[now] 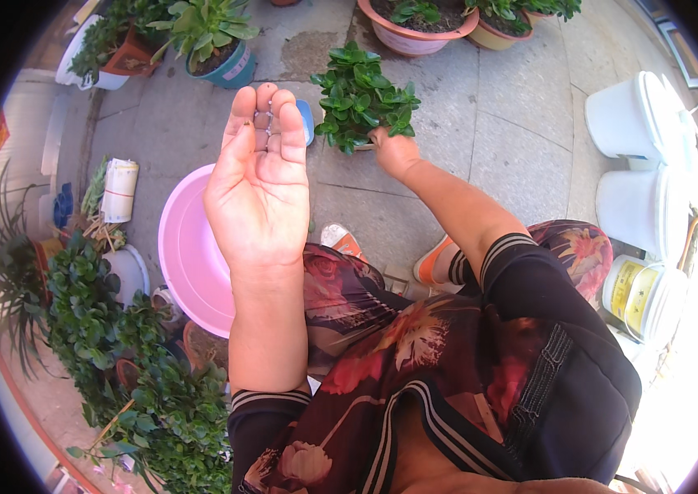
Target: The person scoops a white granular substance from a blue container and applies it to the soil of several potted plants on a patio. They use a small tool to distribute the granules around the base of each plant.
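My left hand (259, 179) is raised palm up, its fingers slightly curled. Small white granules (270, 117) lie along the fingers, and a bit of dark dirt is on the thumb tip. Behind those fingers, a blue container (306, 122) with pale contents is partly hidden. To its right stands a leafy green potted plant (358, 96), its pot mostly covered by leaves. My right hand (397, 153) reaches to the plant's lower right side. Its fingertips are hidden among leaves near the pot rim, so their grip cannot be told.
A pink basin (191, 247) lies beside my left forearm. Several potted plants stand ahead, including one in a teal pot (232, 69), and more crowd the lower left. White buckets (630, 117) line the right side. A rolled paper bundle (119, 190) is at left.
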Demonstrator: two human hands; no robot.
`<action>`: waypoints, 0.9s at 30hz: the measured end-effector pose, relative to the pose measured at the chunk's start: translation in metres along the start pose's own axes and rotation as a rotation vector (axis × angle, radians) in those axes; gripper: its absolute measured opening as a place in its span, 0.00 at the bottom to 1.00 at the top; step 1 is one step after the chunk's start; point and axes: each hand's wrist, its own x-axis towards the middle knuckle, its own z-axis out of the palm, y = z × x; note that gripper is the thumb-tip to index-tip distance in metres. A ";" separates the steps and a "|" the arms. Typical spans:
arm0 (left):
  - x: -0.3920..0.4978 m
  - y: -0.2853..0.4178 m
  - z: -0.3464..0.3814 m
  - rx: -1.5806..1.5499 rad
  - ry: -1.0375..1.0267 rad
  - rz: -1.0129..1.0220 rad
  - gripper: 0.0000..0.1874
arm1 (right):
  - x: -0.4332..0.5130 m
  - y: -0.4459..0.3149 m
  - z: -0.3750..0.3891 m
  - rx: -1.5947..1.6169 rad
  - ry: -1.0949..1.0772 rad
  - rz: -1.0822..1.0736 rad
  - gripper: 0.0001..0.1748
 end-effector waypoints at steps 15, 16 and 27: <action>0.004 -0.002 -0.001 0.100 0.054 0.050 0.14 | 0.018 0.003 -0.001 0.060 -0.091 0.344 0.14; 0.004 -0.001 -0.001 0.099 0.060 0.058 0.14 | 0.009 -0.010 -0.001 -0.004 -0.132 0.241 0.14; 0.005 -0.004 -0.003 0.131 0.059 0.067 0.14 | 0.007 -0.011 -0.008 -0.057 -0.154 0.121 0.12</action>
